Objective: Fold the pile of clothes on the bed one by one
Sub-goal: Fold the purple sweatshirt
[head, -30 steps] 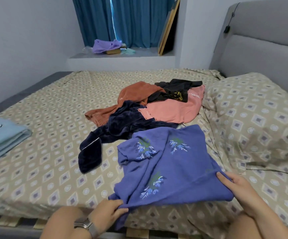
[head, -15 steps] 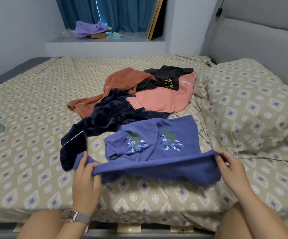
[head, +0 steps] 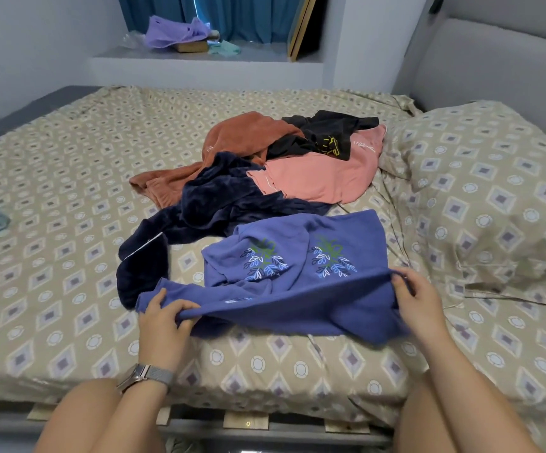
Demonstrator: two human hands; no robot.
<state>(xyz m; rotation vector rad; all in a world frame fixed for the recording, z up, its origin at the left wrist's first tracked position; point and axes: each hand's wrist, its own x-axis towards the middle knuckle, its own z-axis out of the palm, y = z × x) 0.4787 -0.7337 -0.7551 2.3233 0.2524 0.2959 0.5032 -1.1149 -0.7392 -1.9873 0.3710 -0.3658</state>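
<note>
Blue knit top [head: 297, 256] with leaf embroidery lay at the bed's [head: 52, 191] near edge, hem lifted. Left hand [head: 162, 325] and right hand [head: 420, 305] each pinched a hem corner, fabric stretched taut between them. Behind it: plush navy garment [head: 219, 204], rust one [head: 232, 142], salmon one [head: 324, 178], black one [head: 324, 132] (all crumpled, overlapping). Pillow [head: 494, 191] to the right. Versus half a second earlier, the grip was the same and the hem sagged slightly lower.

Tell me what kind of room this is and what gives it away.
Most likely a home bedroom: a bed under a patterned sheet, a matching pillow against a padded grey headboard, and blue curtains over a window ledge.
</note>
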